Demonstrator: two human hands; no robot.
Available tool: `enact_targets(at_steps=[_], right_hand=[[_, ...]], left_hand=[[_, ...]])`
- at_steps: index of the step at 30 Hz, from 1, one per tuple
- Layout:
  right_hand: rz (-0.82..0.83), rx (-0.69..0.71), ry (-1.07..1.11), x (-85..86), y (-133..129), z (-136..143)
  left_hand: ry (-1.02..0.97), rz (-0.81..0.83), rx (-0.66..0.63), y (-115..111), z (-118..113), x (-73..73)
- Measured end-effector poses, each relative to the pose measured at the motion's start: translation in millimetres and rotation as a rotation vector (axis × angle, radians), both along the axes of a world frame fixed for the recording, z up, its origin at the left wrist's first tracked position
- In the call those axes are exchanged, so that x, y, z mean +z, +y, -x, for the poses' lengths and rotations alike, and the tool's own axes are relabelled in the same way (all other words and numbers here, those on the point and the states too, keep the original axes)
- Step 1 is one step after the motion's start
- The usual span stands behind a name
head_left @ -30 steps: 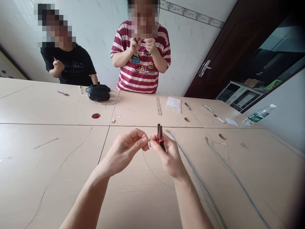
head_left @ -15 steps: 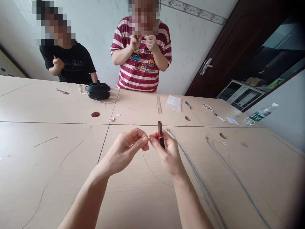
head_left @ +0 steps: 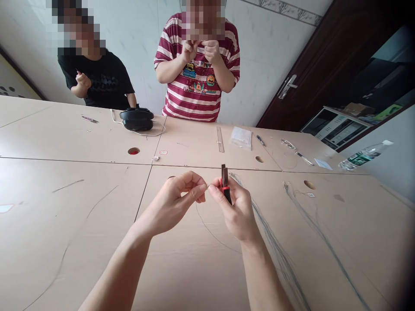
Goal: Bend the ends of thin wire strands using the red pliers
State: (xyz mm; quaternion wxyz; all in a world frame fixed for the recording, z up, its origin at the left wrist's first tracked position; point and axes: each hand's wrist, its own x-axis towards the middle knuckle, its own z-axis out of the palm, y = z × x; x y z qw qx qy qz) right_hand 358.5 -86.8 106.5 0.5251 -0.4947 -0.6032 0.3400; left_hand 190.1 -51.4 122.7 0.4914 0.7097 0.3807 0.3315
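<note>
My left hand (head_left: 180, 201) pinches a thin wire (head_left: 207, 226), which hangs below the fingers and curves right across the table. Close beside it, my right hand (head_left: 235, 207) has thumb and forefinger pressed together at the same spot, on a tiny piece too small to make out. Tucked in the right palm are pliers (head_left: 226, 183) with red and black grips, their jaws pointing up. A bundle of grey-blue wires (head_left: 270, 233) lies just right of my right hand. Another wire bundle (head_left: 324, 237) runs along farther right.
Two people sit across the table (head_left: 181, 276), both with hands raised. Around the far half lie a black headphone-like object (head_left: 136, 119), a ruler (head_left: 220, 139), a plastic bag (head_left: 241, 138), pens (head_left: 304, 159) and a water bottle (head_left: 366, 155). Round holes (head_left: 133, 151) pierce the tabletop.
The view has shifted slightly, so most things sit a little farther right. Both hands keep their pinch, fingertips close together, and the pliers stay in the right palm.
</note>
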Motion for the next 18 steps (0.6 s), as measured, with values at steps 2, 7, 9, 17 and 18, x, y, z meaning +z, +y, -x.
enact_targets(at_steps=[2,7,9,17,18], right_hand=[[-0.003,-0.001,-0.009,0.2,0,-1],[-0.004,0.041,0.072,-0.4,1,-2],[-0.007,0.051,0.101,-1.1,2,-2],[-0.041,0.071,0.131,-3.3,5,-2],[-0.041,0.072,0.132,-3.6,5,-2]], left_hand=[[0.013,0.009,-0.006,-1,-1,1.1],[-0.020,0.034,-0.020,-3,-2,8.0],[-0.029,0.042,-0.025,-3,-2,10.4],[-0.088,0.089,-0.035,0,0,2.3],[-0.090,0.090,-0.032,1,0,1.4]])
